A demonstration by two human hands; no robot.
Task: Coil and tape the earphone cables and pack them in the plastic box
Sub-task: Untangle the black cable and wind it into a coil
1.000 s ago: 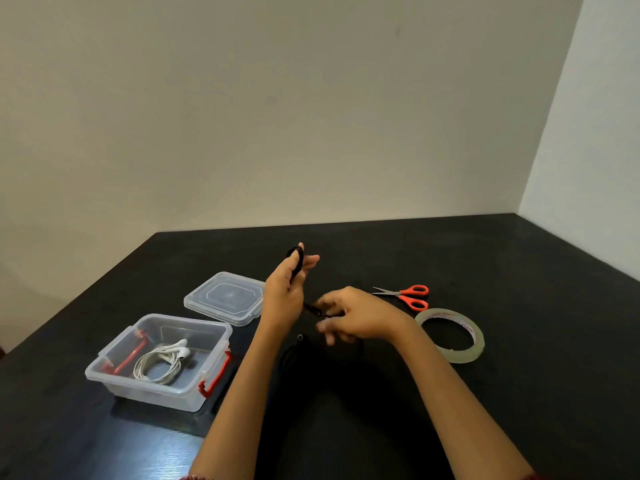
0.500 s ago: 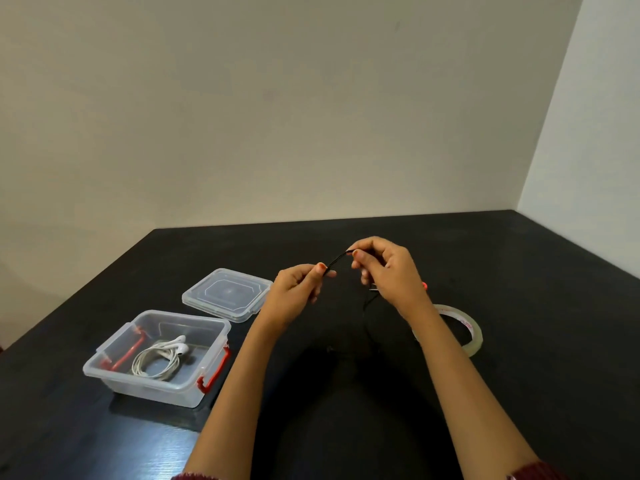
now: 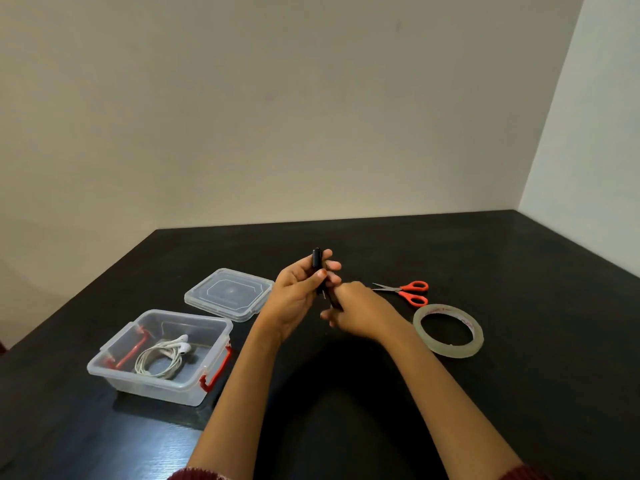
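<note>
So I've got the black earphone cable (image 3: 316,259) looped over my left hand (image 3: 298,292), thumb pressing it against my fingers, with the loop poking up past my fingertips. My right hand (image 3: 360,313) is right beside it, pinching the cable lower down; any loose end just disappears against the black table (image 3: 519,271). Over on my left, the clear plastic box (image 3: 156,386) with red latches sits open with coiled white earphones (image 3: 162,358) inside, and its lid (image 3: 230,294) lies flat just behind. Orange-handled scissors (image 3: 407,292) and a roll of clear tape (image 3: 446,348) are on my right.
</note>
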